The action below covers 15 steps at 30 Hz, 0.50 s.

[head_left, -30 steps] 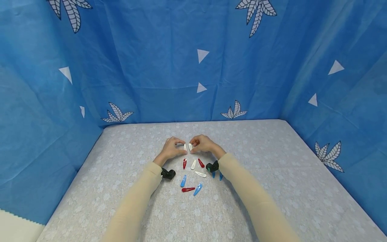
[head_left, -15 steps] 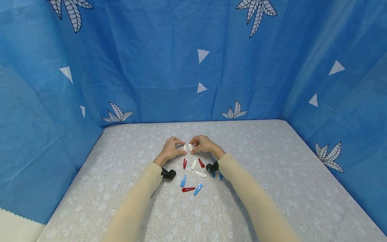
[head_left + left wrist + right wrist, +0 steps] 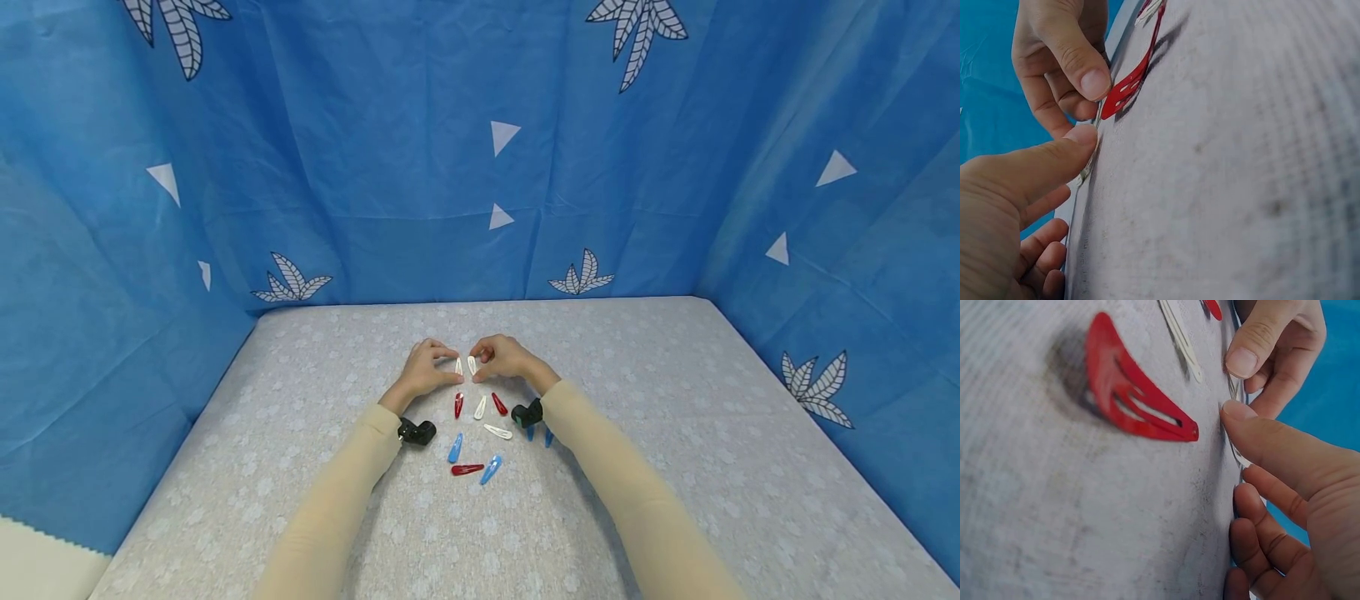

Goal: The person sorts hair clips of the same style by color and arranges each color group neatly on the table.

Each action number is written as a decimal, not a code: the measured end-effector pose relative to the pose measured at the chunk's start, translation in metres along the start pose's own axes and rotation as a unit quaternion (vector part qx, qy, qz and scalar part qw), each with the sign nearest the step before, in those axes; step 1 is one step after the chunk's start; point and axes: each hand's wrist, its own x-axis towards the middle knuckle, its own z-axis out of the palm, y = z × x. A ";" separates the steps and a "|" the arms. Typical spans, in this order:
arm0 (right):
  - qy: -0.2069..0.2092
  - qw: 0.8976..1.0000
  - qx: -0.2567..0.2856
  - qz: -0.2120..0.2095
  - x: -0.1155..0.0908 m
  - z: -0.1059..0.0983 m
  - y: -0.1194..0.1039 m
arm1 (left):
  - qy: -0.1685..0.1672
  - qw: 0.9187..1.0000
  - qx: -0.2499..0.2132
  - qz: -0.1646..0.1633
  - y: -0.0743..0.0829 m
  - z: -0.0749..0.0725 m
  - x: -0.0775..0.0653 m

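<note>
On the tablecloth, a red clip and a blue clip lie nearest. Past more clips (white, red), the left hand pinches one white clip, the right hand a second white clip beside it; a blue curtain hangs behind.

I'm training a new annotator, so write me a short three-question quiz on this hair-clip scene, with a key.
1. True or false: the left hand holds a blue clip.
2. In the head view, how many red clips lie on the table?
3. Which are partly hidden by the right sleeve and wrist camera? A) red clips B) white clips C) blue clips

Key: 1 false, it holds a white clip; 2 three; 3 C.
</note>
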 end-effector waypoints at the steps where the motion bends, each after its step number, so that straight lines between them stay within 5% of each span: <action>1: 0.000 1.000 0.001 0.000 0.000 0.000 0.000 | 0.000 1.000 -0.002 0.001 0.000 0.000 0.000; 15: 0.018 0.998 0.006 -0.052 -0.019 -0.018 0.010 | 0.008 0.998 -0.055 -0.003 -0.005 0.003 -0.007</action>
